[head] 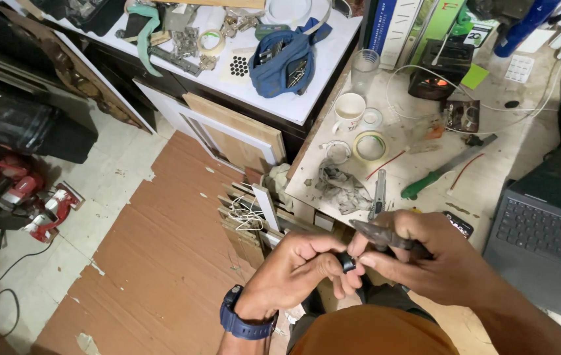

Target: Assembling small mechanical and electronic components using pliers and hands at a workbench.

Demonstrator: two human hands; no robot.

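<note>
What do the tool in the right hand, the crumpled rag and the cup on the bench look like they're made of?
Tool: dark, dull metal, judging by its thin, rigid, tapering tip; probably steel.
Rag: soft cloth, grey and stained; it lies in loose folds.
Cup: white and glossy with a thick rim, so likely glazed ceramic, though plastic can't be ruled out.

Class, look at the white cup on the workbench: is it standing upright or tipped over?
Upright. The white cup stands on the workbench with its round mouth facing up.
</note>
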